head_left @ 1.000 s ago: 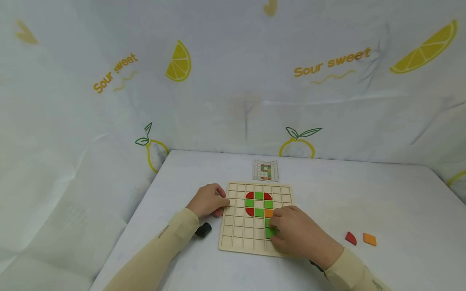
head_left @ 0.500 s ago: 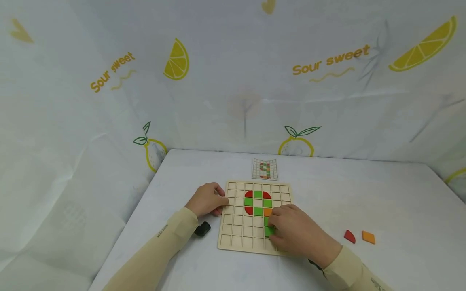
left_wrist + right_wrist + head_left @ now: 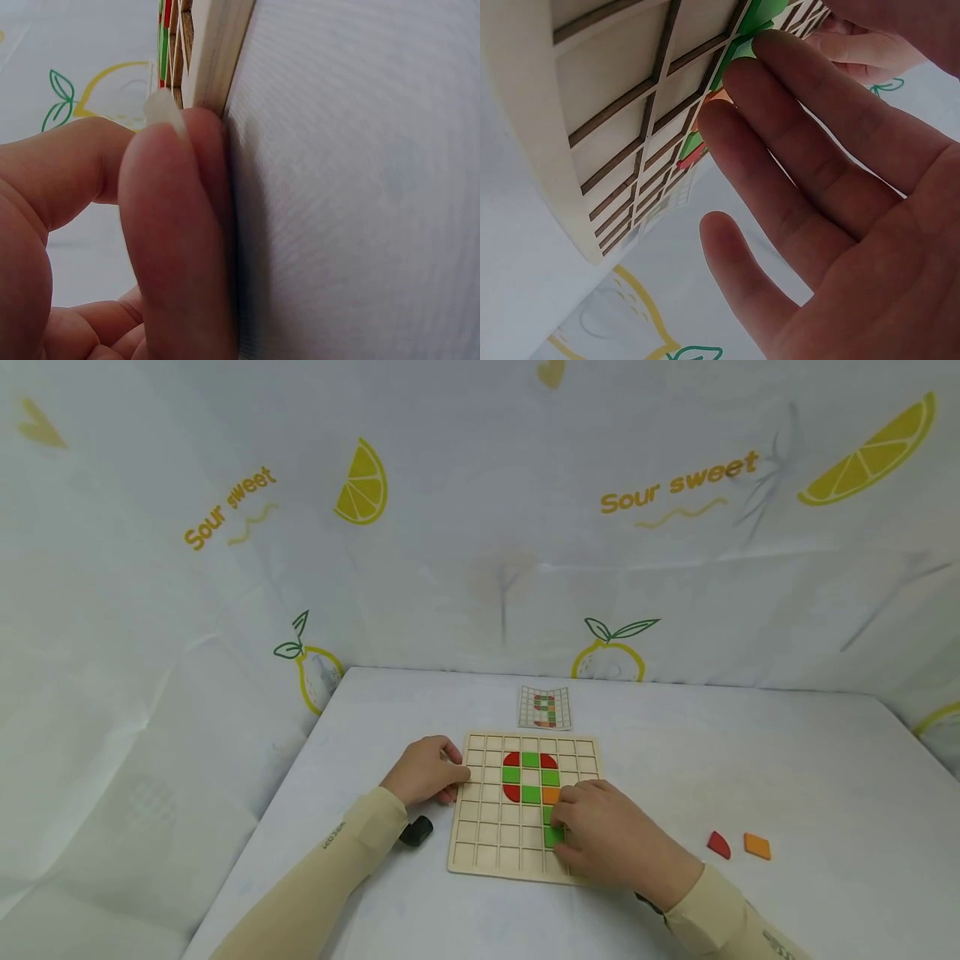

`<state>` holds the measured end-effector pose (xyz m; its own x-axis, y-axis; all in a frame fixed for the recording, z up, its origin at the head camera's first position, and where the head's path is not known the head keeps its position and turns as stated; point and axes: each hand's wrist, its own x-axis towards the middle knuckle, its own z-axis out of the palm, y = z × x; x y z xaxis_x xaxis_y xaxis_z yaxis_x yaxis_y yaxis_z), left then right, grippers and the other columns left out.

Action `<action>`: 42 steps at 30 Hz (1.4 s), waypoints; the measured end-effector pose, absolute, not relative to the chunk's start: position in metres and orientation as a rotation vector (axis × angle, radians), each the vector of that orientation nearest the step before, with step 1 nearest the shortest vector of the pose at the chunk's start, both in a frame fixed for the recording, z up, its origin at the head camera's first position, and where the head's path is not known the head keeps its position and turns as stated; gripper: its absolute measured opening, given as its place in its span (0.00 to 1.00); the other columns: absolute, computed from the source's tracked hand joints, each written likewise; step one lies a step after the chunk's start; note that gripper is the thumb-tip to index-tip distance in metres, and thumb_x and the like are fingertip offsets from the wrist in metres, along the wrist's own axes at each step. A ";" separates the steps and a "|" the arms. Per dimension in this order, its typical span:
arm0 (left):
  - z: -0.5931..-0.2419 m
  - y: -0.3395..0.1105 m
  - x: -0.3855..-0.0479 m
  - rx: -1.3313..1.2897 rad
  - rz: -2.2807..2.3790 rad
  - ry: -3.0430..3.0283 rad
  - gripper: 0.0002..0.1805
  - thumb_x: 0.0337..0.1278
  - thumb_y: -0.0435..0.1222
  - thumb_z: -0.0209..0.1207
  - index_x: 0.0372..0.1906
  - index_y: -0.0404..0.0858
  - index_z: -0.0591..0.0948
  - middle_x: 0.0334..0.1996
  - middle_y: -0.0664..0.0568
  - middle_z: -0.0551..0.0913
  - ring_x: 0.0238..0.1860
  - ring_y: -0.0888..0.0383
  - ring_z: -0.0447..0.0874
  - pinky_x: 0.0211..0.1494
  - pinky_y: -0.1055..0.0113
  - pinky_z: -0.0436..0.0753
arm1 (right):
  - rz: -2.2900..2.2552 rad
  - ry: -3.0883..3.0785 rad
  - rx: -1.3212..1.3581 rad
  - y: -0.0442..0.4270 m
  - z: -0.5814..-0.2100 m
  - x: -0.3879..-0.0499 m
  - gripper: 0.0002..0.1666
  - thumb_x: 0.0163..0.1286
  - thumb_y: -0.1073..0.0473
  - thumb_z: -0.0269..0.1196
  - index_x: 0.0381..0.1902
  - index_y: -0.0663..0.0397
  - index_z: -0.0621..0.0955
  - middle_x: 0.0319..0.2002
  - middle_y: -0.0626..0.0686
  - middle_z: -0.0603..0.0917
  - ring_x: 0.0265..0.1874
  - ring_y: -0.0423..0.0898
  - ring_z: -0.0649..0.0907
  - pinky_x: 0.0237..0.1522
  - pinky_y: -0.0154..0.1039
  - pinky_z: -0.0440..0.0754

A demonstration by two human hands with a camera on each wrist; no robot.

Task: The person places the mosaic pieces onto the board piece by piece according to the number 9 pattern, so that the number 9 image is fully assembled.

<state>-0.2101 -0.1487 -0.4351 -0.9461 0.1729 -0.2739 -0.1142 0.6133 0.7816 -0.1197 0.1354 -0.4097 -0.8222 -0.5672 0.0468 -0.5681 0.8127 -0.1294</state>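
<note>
A wooden grid board (image 3: 487, 835) lies on the table, bearing red quarter-round tiles and green and orange square tiles. At its left edge my left hand (image 3: 425, 772) holds on with thumb and bent fingers; the left wrist view shows fingertips against the board's side. My right hand (image 3: 622, 835) lies over the board's right part, its fingertips touching the lower green tiles (image 3: 552, 837). In the right wrist view its fingers (image 3: 795, 180) are fairly straight. An orange tile (image 3: 551, 796) sits just above those green ones. The hand hides the board's lower right corner.
A loose red quarter-round tile (image 3: 718, 845) and a loose orange tile (image 3: 757, 846) lie on the table at right. Behind the board is a pattern card (image 3: 544, 707) with a coloured grid. A small black object (image 3: 417, 832) shows by the left wrist.
The head view has shifted slightly. Both hands keep their places on the board, and the tiles look the same.
</note>
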 end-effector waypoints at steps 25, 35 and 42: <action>-0.441 -0.143 -0.213 0.055 1.206 2.515 0.13 0.63 0.39 0.70 0.47 0.40 0.81 0.25 0.49 0.88 0.21 0.57 0.88 0.29 0.67 0.85 | 0.314 -3.149 0.610 0.233 -0.405 -0.106 0.14 0.61 0.52 0.79 0.45 0.43 0.91 0.44 0.39 0.87 0.45 0.43 0.87 0.57 0.53 0.87; -0.440 -0.149 -0.213 0.010 1.184 2.546 0.13 0.64 0.39 0.71 0.47 0.40 0.81 0.26 0.49 0.88 0.21 0.57 0.87 0.29 0.67 0.85 | 0.299 -3.197 0.426 0.283 -0.417 -0.088 0.18 0.58 0.53 0.82 0.46 0.41 0.90 0.42 0.39 0.84 0.37 0.37 0.78 0.46 0.43 0.87; -0.442 -0.149 -0.213 0.012 1.190 2.544 0.12 0.64 0.39 0.70 0.45 0.40 0.82 0.26 0.49 0.88 0.21 0.57 0.87 0.29 0.67 0.85 | 0.248 -3.197 0.373 0.302 -0.422 -0.082 0.16 0.57 0.53 0.83 0.42 0.38 0.90 0.39 0.37 0.82 0.38 0.36 0.78 0.46 0.43 0.87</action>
<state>-0.2131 -0.1486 -0.4417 -0.9452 0.1461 -0.2920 -0.1305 0.6506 0.7481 -0.0815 0.3022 -0.4216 -0.9696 -0.2352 -0.0681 -0.2219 0.9615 -0.1619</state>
